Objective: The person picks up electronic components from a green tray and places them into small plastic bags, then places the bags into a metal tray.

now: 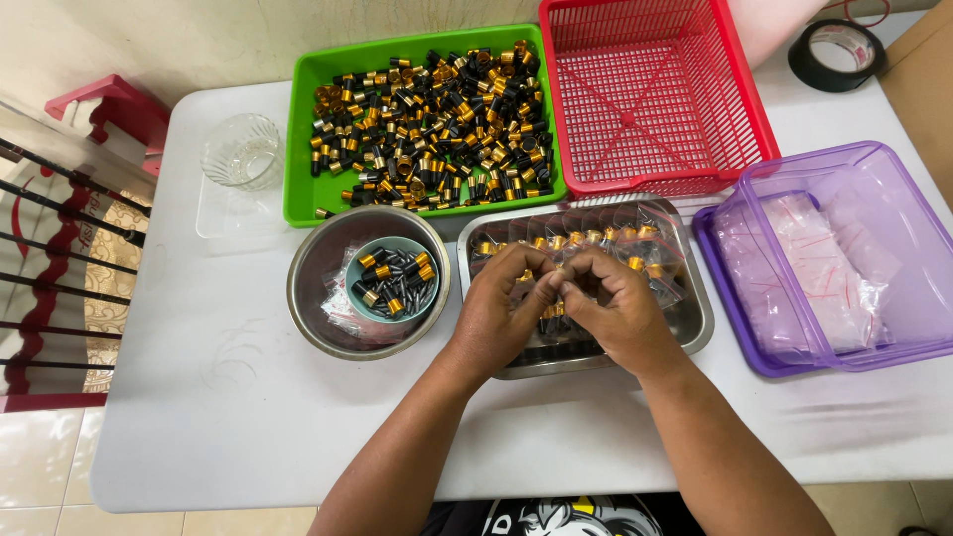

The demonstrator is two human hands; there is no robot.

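Note:
My left hand (504,310) and my right hand (612,306) meet fingertip to fingertip over a steel tray (695,328) and pinch a small clear plastic bag (556,288) between them. The tray holds several clear bags filled with black-and-gold cylindrical caps (596,238). To the left of my left hand a round steel bowl (313,298) holds a small teal cup (395,280) of the same caps, set on crumpled clear bags. A green tray (303,189) behind it is full of loose black and gold caps (432,119).
A red mesh basket (655,94) stands at the back. A purple lidded box (754,347) with clear bags sits on the right. A glass cup (241,151) is at the left, a tape roll (836,55) at the far right, a cardboard box (923,79) beside it.

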